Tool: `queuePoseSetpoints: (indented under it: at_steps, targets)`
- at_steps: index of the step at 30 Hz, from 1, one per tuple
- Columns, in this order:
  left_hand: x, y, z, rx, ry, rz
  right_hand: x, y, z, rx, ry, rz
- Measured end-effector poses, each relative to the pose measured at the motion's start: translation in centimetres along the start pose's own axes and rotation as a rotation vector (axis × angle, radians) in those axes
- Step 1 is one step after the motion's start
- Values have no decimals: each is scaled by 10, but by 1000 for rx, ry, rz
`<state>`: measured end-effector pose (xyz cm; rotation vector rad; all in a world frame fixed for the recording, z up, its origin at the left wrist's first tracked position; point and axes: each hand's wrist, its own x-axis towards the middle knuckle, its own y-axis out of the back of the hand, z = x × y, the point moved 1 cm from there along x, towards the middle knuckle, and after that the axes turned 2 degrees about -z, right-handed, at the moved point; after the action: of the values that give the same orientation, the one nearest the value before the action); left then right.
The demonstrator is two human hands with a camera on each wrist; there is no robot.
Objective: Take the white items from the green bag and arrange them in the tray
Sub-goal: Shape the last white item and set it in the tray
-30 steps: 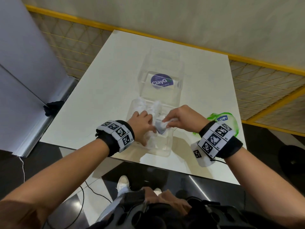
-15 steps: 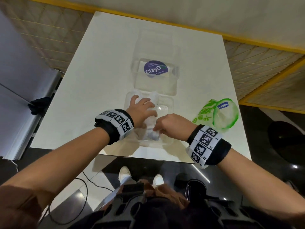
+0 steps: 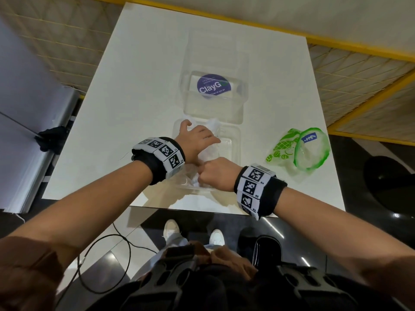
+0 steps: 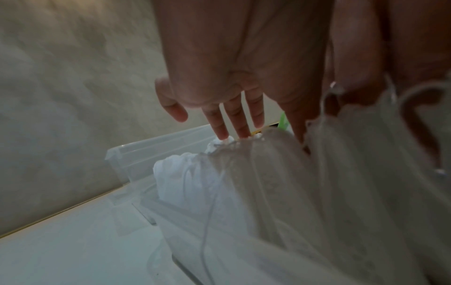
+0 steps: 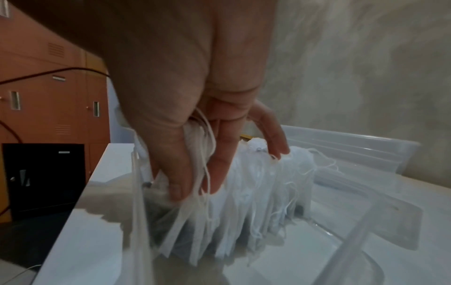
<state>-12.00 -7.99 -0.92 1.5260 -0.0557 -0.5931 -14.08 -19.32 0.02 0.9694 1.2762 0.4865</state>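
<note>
A clear plastic tray (image 3: 233, 140) lies on the white table with its lid folded back. Several white face masks (image 3: 213, 126) stand on edge in it. My left hand (image 3: 202, 133) lies over the far masks, its straight fingers (image 4: 234, 123) touching their tops (image 4: 190, 183). My right hand (image 3: 202, 176) is at the tray's near end, thumb and fingers pinching a mask (image 5: 195, 154) with its ear loops, beside the row (image 5: 263, 183). The green bag (image 3: 298, 149) lies crumpled on the table to the right, apart from both hands.
The open lid (image 3: 213, 104) with a purple ClayGo sticker (image 3: 213, 86) lies behind the tray. The table's near edge (image 3: 202, 209) is just below the tray. A black cable (image 3: 125, 243) runs across the floor below.
My right hand has come down and toward me with its mask to the tray's near end. My left hand has slid onto the far masks with fingers spread.
</note>
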Motion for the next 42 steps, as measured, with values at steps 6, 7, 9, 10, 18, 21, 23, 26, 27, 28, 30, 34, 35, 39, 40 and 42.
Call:
queuePoseSetpoints:
  at_steps: [6, 7, 9, 10, 18, 21, 23, 26, 27, 28, 30, 34, 35, 39, 40, 42]
  targets:
    - [1, -1, -1, -7, -4, -4, 7, -3, -13, -1, -33, -53]
    - [1, 0, 0, -7, -7, -4, 7, -4, -14, 11, -40, -62]
    - [2, -1, 0, -5, -8, -2, 7, -3, -14, 63, -54, -49]
    - [1, -1, 0, -3, -8, 1, 7, -2, -13, 99, -56, -42]
    - [-9, 0, -15, -199, -10, 13, -22, 8, 5, 725, -205, 167]
    - [-16, -3, -24, -291, 4, 21, -32, 0, 18, 848, -424, 214]
    - [-20, -6, -25, -324, -14, 54, -32, -7, 19, 945, -489, 172]
    - [-22, -14, -24, -350, -45, 67, -25, -17, 11, 1123, -438, 219]
    - [-22, -16, -23, -357, -49, 60, -24, -18, 9, 1173, -427, 243]
    - [-23, -18, -23, -373, -53, 52, -23, -19, 8, 1217, -427, 261]
    - [-25, -19, -25, -426, -43, 49, -26, -21, 11, 1284, -458, 266]
    - [-35, -16, -37, -606, 56, 157, -35, -25, 15, 1402, -503, 323]
    - [-39, -15, -42, -673, 89, 204, -35, -26, 14, 1424, -529, 357]
    - [-67, -19, -47, -895, 102, 178, -29, -35, 14, 1383, -655, 373]
    - [-74, -23, -44, -872, 61, 99, -25, -37, 13, 1342, -660, 331]
    - [-81, -36, -38, -788, -16, -2, -18, -38, 8, 1304, -620, 241]
